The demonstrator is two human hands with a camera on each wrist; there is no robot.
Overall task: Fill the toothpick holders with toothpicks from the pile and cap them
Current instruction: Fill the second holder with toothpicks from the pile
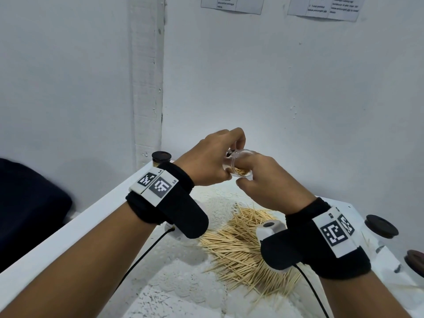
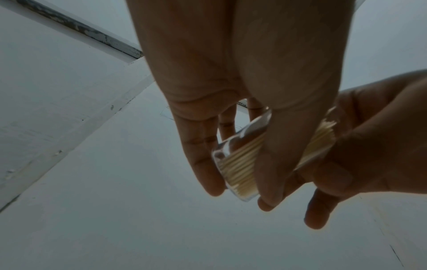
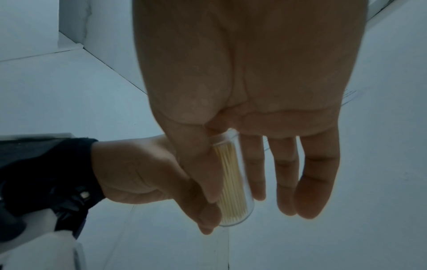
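Your left hand (image 1: pixel 212 157) and right hand (image 1: pixel 268 182) both grip a clear holder (image 1: pixel 238 164) with toothpicks inside, uncapped, raised above the pile (image 1: pixel 243 244) on the counter (image 1: pixel 172 283).

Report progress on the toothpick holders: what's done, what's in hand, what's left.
Done: one capped holder with toothpicks inside stands at the table's far left edge. In hand: both hands, left hand and right hand, hold a clear holder holding toothpicks, uncapped. Left: cap it with a dark cap lying at the right; the toothpick pile is large.
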